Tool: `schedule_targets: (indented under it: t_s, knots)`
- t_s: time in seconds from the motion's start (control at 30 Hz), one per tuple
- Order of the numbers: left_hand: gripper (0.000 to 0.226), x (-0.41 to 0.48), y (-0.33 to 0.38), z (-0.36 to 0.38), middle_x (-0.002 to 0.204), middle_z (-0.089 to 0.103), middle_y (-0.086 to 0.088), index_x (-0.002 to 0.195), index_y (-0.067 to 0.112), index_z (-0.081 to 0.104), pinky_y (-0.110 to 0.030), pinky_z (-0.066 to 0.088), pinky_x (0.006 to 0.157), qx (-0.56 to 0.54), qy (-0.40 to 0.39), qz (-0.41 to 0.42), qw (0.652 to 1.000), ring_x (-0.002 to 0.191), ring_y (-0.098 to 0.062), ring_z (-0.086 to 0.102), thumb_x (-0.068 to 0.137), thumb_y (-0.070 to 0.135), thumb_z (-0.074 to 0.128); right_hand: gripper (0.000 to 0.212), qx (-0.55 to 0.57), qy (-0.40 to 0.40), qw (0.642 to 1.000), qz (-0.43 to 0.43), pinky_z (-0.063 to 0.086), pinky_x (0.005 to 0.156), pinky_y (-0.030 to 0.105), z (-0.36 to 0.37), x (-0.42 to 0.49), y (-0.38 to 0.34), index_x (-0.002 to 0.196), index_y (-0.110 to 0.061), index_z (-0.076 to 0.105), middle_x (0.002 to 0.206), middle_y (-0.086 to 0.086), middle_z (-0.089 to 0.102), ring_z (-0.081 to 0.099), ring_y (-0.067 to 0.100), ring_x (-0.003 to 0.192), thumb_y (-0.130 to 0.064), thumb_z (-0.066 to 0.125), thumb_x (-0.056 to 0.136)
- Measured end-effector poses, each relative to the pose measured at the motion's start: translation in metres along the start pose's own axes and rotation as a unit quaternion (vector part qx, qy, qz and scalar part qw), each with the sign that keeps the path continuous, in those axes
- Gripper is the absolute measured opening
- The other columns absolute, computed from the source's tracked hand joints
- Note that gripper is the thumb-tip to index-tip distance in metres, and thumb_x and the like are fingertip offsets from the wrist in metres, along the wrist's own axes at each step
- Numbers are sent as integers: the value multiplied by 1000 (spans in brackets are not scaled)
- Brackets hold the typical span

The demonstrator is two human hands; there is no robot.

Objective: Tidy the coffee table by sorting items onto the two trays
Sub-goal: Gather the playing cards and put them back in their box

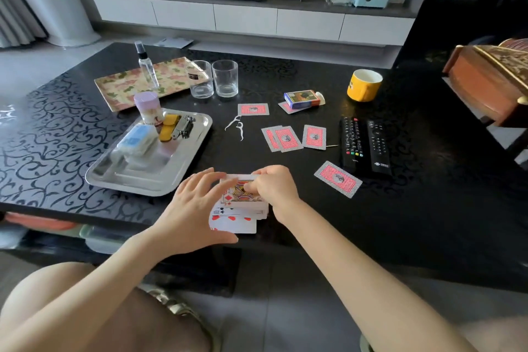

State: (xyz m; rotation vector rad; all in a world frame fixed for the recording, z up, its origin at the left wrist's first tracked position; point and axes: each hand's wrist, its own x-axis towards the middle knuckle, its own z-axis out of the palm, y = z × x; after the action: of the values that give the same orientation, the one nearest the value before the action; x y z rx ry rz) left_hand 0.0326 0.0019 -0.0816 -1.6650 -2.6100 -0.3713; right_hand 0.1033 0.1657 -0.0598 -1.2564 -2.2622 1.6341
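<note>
A stack of face-up playing cards [241, 210] lies at the near edge of the black coffee table [414, 223]. My right hand [274, 187] pinches the top of the stack. My left hand [194, 208] is spread open beside the stack, fingers by its far left corner and thumb under its near edge. Several red-backed cards [285, 138] lie scattered face down. The steel tray [143, 177] holds a tissue pack, a lilac-capped jar, a yellow item and a metal tool. The floral tray [125, 88] behind it carries a spray bottle [147, 64].
Two glasses [214, 78] stand beside the floral tray. A card box [304, 98], a yellow mug [364, 85], two remotes [364, 144], white floss picks [235, 126] and a toothpick lie on the table. A wooden chair stands at the right.
</note>
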Motion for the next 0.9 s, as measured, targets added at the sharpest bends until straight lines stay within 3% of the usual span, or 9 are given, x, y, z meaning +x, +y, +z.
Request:
schedule_targets:
  t_s: [0.07,0.13,0.23,0.3,0.4,0.47,0.57,0.7,0.9]
  knots:
    - [101,-1,-7,2,142,41,1,141,31,28,-41,19,111,13,-28,-4,1000,138,-25,26,56,68,67,21,-177,24,983,-47,47,68,26,14,0,5,106,-21,67,105,-2,67,59,14,96,-27,65,85]
    - [102,-2,-14,0,144,39,3,143,27,31,-38,17,113,-9,-49,-15,999,140,-24,25,56,62,71,30,-323,64,937,-120,45,78,29,21,-2,9,111,-26,66,113,-1,63,51,17,107,-41,63,85]
    - [95,0,-19,-6,142,42,5,142,25,36,-25,17,109,-36,-43,-8,998,137,-21,31,60,57,72,50,-324,109,918,-198,44,87,32,3,-3,16,123,-24,60,121,2,55,47,21,110,-55,56,84]
    - [93,3,-18,-9,143,39,7,143,28,32,-22,16,109,-38,-53,-6,998,137,-17,29,65,56,75,50,-304,180,915,-194,45,86,34,-29,1,24,123,-18,61,119,5,57,50,24,108,-52,54,88]
    - [97,7,-15,-17,147,32,10,145,33,25,-26,14,113,-39,-100,-23,994,140,-14,20,63,72,61,44,-446,208,864,-107,42,86,35,-70,5,45,115,-10,62,115,9,57,50,28,106,-45,56,90]
    - [90,16,-14,-26,146,35,8,143,32,29,-27,18,113,-52,-98,-27,993,139,-14,23,66,75,51,44,-458,158,872,-63,43,87,34,-76,7,53,117,-9,58,118,10,53,49,27,108,-42,59,88]
    - [55,53,-9,-33,137,46,3,136,25,45,-29,30,106,-57,-45,-43,996,130,-18,37,88,50,52,42,-373,120,919,-32,47,82,32,-83,13,45,117,-10,57,118,9,57,55,25,106,-32,69,83]
    - [35,118,6,-20,120,56,-10,120,11,59,-33,44,87,-70,-5,-139,988,107,-26,55,93,32,51,52,-407,113,906,22,47,87,34,-92,13,34,119,-13,52,123,9,53,49,26,114,-37,73,78]
    - [53,174,12,12,125,51,-14,123,9,54,-41,42,93,-46,-51,-219,973,114,-34,47,84,46,59,63,-382,68,919,69,51,85,36,-93,13,42,121,-13,49,121,7,52,56,23,108,-37,80,71]
